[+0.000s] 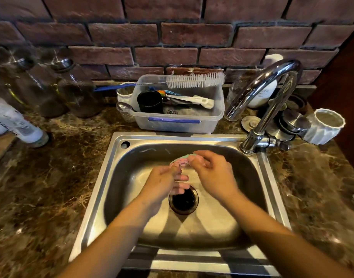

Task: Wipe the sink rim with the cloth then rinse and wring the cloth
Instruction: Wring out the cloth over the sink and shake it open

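Late stage by my read: the cloth (181,161) is bunched in the air over the sink (101,187), just behind the drain (183,200) toward the back wall. Left hand (164,181) fingers are pinched on its left end and right hand (212,173) fingers curled round its right end, so this looks like wringing, with the rim wipe and rinse likely done — no water shows at the faucet (272,81). Count: one cloth, two hands, one sink, one drain, one faucet — plus one plastic tub (180,123) at the bench's back edge, one bottle brush (194,80) across it, and two glass jars (78,93) back left.
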`<state>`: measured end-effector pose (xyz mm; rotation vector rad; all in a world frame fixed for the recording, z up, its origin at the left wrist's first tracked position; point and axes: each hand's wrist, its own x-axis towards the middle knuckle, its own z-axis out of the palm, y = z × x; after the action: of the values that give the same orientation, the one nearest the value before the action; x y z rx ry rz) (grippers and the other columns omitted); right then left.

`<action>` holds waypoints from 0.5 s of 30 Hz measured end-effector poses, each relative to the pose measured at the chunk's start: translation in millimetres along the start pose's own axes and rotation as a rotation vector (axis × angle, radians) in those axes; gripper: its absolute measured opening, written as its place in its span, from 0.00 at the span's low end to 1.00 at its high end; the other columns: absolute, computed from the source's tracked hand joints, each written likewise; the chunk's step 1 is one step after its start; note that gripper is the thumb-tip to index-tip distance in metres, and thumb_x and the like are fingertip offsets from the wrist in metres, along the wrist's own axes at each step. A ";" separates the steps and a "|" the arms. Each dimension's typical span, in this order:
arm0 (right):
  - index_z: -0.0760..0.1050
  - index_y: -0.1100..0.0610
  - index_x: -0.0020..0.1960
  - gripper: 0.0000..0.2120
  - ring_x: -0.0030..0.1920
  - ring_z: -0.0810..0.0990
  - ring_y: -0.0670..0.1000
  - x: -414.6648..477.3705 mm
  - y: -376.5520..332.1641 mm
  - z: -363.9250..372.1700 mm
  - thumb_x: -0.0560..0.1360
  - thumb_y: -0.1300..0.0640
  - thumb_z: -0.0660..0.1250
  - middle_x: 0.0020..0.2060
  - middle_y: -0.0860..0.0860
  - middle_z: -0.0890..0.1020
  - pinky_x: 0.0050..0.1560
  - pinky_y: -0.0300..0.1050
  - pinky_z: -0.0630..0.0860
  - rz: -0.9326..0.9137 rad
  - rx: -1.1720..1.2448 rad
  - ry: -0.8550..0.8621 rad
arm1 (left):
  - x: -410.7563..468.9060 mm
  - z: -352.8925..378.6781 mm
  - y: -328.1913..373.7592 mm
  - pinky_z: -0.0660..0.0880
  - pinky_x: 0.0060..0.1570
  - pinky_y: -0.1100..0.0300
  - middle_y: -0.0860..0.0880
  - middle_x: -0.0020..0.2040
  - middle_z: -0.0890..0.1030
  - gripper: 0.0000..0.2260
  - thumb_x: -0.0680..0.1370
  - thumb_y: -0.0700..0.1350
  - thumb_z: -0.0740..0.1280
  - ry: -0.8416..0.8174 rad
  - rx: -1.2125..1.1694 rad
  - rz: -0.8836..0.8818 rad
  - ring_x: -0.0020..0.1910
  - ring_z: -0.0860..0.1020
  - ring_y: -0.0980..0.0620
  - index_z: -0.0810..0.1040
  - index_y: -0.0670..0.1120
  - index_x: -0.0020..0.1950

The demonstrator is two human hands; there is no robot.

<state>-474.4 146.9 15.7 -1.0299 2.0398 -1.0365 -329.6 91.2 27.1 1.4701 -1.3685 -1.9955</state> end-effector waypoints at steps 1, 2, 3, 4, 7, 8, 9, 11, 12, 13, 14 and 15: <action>0.78 0.49 0.67 0.18 0.57 0.83 0.46 -5.4 1.6 7.3 0.80 0.45 0.66 0.57 0.46 0.85 0.61 0.48 0.79 -0.026 0.012 0.018 | -0.1 7.3 -0.5 0.83 0.45 0.57 0.41 0.51 0.86 0.16 0.85 0.50 0.57 -0.001 -0.088 -0.032 0.44 0.87 0.49 0.78 0.42 0.63; 0.75 0.47 0.70 0.19 0.60 0.81 0.45 -11.1 2.5 13.2 0.81 0.44 0.63 0.60 0.45 0.84 0.63 0.47 0.78 -0.040 0.047 0.004 | -0.5 12.9 -0.1 0.83 0.47 0.57 0.43 0.53 0.86 0.16 0.85 0.52 0.56 -0.021 -0.175 -0.054 0.46 0.87 0.50 0.77 0.45 0.64; 0.73 0.44 0.72 0.20 0.62 0.80 0.43 -16.1 4.7 19.3 0.82 0.42 0.59 0.62 0.43 0.82 0.64 0.44 0.77 -0.038 0.079 -0.035 | -1.6 17.1 1.5 0.83 0.47 0.58 0.45 0.54 0.86 0.16 0.85 0.54 0.56 -0.053 -0.246 -0.062 0.48 0.86 0.51 0.76 0.48 0.65; 0.71 0.41 0.73 0.21 0.64 0.78 0.42 -21.2 5.6 23.6 0.82 0.40 0.56 0.64 0.42 0.81 0.65 0.42 0.75 -0.035 0.090 -0.092 | -2.1 19.8 3.0 0.83 0.45 0.60 0.48 0.55 0.85 0.16 0.85 0.56 0.56 -0.080 -0.270 -0.052 0.49 0.86 0.53 0.76 0.51 0.65; 0.70 0.34 0.71 0.19 0.73 0.70 0.44 -23.5 8.9 25.2 0.82 0.39 0.54 0.74 0.42 0.72 0.72 0.47 0.69 0.013 0.237 -0.197 | 1.9 18.2 2.4 0.82 0.47 0.60 0.47 0.54 0.86 0.15 0.83 0.56 0.60 -0.157 -0.169 0.001 0.51 0.86 0.52 0.78 0.50 0.63; 0.73 0.37 0.69 0.17 0.75 0.67 0.44 -19.8 9.4 18.6 0.83 0.42 0.56 0.75 0.43 0.69 0.72 0.45 0.68 0.051 0.322 -0.241 | 3.6 14.2 1.8 0.82 0.48 0.58 0.45 0.54 0.86 0.15 0.83 0.55 0.61 -0.185 -0.123 0.009 0.49 0.86 0.49 0.78 0.48 0.63; 0.76 0.39 0.68 0.16 0.75 0.67 0.44 -16.0 8.3 8.0 0.83 0.45 0.58 0.75 0.43 0.70 0.72 0.43 0.67 0.076 0.351 -0.284 | 4.8 9.1 1.4 0.81 0.47 0.59 0.44 0.52 0.85 0.15 0.83 0.53 0.61 -0.206 -0.068 0.015 0.45 0.86 0.49 0.77 0.47 0.64; 0.81 0.40 0.62 0.14 0.70 0.72 0.43 -6.8 6.8 -17.4 0.81 0.45 0.61 0.69 0.42 0.77 0.72 0.48 0.68 0.050 0.229 -0.313 | 7.2 -1.6 -1.7 0.78 0.42 0.58 0.46 0.46 0.82 0.13 0.84 0.52 0.60 -0.215 0.161 0.100 0.37 0.82 0.52 0.76 0.46 0.63; 0.82 0.41 0.61 0.13 0.66 0.76 0.42 -2.5 6.2 -29.5 0.80 0.45 0.63 0.65 0.41 0.80 0.71 0.51 0.70 -0.007 0.074 -0.301 | 9.1 -6.9 -2.9 0.77 0.42 0.56 0.47 0.44 0.81 0.13 0.84 0.52 0.59 -0.200 0.375 0.203 0.36 0.80 0.53 0.76 0.46 0.61; 0.81 0.43 0.63 0.14 0.62 0.78 0.42 2.2 5.6 -38.4 0.79 0.46 0.65 0.62 0.42 0.82 0.68 0.52 0.73 -0.072 -0.107 -0.299 | 10.7 -11.4 -2.4 0.77 0.43 0.54 0.49 0.43 0.81 0.12 0.85 0.52 0.58 -0.180 0.635 0.339 0.37 0.79 0.53 0.75 0.46 0.59; 0.79 0.45 0.66 0.17 0.59 0.79 0.42 6.8 2.6 -45.5 0.78 0.47 0.68 0.62 0.42 0.82 0.66 0.51 0.75 -0.137 -0.272 -0.328 | 12.0 -15.2 -0.6 0.77 0.44 0.52 0.49 0.45 0.81 0.10 0.85 0.52 0.59 -0.161 0.912 0.482 0.39 0.79 0.52 0.74 0.47 0.58; 0.76 0.45 0.68 0.20 0.57 0.80 0.42 11.9 -0.2 -50.0 0.77 0.46 0.70 0.62 0.43 0.82 0.64 0.50 0.77 -0.176 -0.360 -0.394 | 12.8 -17.8 3.4 0.78 0.46 0.52 0.48 0.50 0.82 0.09 0.84 0.50 0.60 -0.160 1.163 0.599 0.44 0.79 0.51 0.73 0.48 0.60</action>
<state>-519.7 154.9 38.7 -1.4883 1.8632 -0.4954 -320.7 71.4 22.3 0.9544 -2.8465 -0.9019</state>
